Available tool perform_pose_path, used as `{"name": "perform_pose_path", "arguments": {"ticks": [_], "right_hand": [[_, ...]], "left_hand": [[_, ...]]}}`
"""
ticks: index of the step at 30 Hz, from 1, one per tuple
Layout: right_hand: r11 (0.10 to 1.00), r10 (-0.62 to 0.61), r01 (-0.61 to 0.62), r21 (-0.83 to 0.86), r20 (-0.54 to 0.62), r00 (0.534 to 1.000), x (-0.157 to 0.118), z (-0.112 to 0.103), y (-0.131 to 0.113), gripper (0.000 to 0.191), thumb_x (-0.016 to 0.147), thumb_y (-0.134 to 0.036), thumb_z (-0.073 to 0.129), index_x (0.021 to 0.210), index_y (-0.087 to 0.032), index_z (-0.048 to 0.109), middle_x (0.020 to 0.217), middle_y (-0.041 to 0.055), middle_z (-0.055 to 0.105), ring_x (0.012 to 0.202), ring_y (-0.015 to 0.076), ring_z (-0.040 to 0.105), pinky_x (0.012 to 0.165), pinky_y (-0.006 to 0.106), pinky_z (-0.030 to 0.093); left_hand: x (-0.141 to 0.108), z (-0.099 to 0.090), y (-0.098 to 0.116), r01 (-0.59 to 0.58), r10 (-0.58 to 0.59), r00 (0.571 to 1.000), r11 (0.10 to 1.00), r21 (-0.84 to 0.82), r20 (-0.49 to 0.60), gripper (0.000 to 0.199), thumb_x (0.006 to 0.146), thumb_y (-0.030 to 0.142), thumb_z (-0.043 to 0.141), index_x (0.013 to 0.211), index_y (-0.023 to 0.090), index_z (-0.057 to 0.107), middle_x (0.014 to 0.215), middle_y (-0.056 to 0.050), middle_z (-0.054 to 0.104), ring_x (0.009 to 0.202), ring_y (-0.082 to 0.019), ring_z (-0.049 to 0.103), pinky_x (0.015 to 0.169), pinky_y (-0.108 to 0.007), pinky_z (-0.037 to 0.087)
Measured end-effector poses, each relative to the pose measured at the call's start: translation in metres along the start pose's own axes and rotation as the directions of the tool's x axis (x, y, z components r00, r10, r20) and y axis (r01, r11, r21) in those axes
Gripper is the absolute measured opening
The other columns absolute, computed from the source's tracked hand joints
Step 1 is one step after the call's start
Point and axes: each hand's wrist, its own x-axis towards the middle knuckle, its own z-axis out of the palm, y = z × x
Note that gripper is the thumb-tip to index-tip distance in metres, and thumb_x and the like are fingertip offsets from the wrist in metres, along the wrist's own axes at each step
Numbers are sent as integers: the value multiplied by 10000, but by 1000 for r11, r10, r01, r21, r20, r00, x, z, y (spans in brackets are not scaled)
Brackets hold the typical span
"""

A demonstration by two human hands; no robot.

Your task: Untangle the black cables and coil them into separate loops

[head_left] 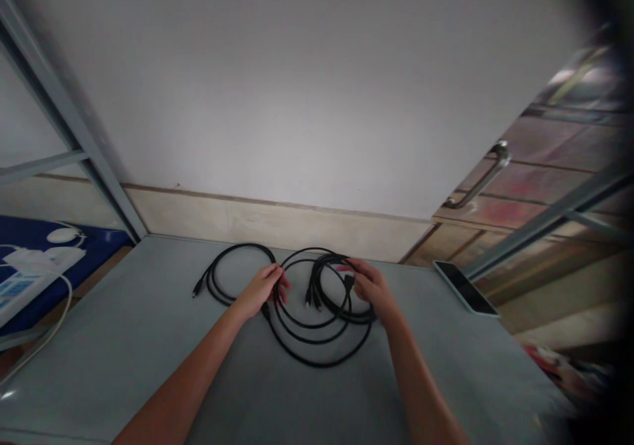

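Black cables lie in loose loops on the grey tabletop [148,339]. One coiled cable [214,280] rests at the left, with its plug pointing toward the front left. My left hand [265,286] pinches a looped black cable [319,366] between thumb and fingers, beside that left coil. On the other side, my right hand [369,283] has its fingers closed around the same loops, close to a dark connector [349,281]. Another tighter black coil [317,286] with plug ends sits between the hands, partly under the held loops. Some of my right fingers are hidden.
A phone [465,288] lies at the table's right edge. White devices with a pale cord [64,300] sit on a blue surface at the left. Grey metal posts [94,128] flank the table, and a white wall [297,102] rises behind it. A metal handle [480,177] is on the right.
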Motion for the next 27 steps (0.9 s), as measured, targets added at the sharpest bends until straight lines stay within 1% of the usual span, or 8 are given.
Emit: {"name": "perform_pose_path", "arguments": {"ticks": [4,8,10,13,16,19,23,27], "right_hand": [[995,-44,39,-97,-41,998,2,-2,6,380,855,-494,568,922,-138,682,447,-69,420,343,64,266,340,208,204],[931,-206,182,-318,-46,977,2,7,10,409,918,-472,499,1105,-152,670,625,5,601,433,112,455,412,237,379],[834,-338,285,-473,-28,941,-1,17,8,396,919,-443,519,1161,-168,669,772,58,675,627,176,606,583,289,506],[693,-467,402,-599,52,883,-7,32,1,367,921,-393,545,1187,-172,667,928,105,688,821,223,648,760,341,533],[641,-500,462,-613,123,857,-12,43,-7,405,953,-334,505,1316,-177,588,963,105,655,800,200,640,743,322,530],[622,-535,494,-608,131,835,-16,48,-11,386,956,-311,505,1313,-190,594,1006,108,641,854,200,639,769,316,524],[661,-532,453,-598,52,845,-15,46,-9,279,934,-328,546,1130,-192,693,922,93,676,784,199,647,732,318,533],[707,-529,383,-594,-86,844,-6,29,0,259,915,-369,559,972,-191,737,912,106,724,827,233,675,765,353,541]], "left_hand": [[-1,4,-3,13,-22,997,993,116,75,379,874,582,477,908,205,482,973,-91,686,615,-183,668,438,-238,386],[-6,7,2,-156,111,985,895,418,131,358,926,519,427,874,190,558,945,-87,686,758,-198,661,610,-279,448],[-8,9,7,-268,209,963,784,560,168,347,948,461,416,887,180,610,883,-76,686,808,-202,636,703,-294,448],[-10,11,13,-355,325,930,686,635,169,352,963,406,400,934,166,657,912,-84,692,856,-204,618,778,-299,433],[-9,11,14,-343,338,932,705,621,131,386,967,405,391,991,155,684,790,-59,678,746,-184,605,721,-286,428],[-8,10,10,-258,246,965,813,523,93,455,954,471,399,1129,149,667,594,5,560,547,-146,523,570,-262,391],[-8,12,3,-82,52,991,966,247,123,573,887,587,479,1215,135,609,556,78,359,441,-82,355,454,-217,308],[-9,16,-1,21,-35,985,996,89,167,590,816,608,588,1126,108,622,594,88,304,470,-55,265,430,-197,210]]}}
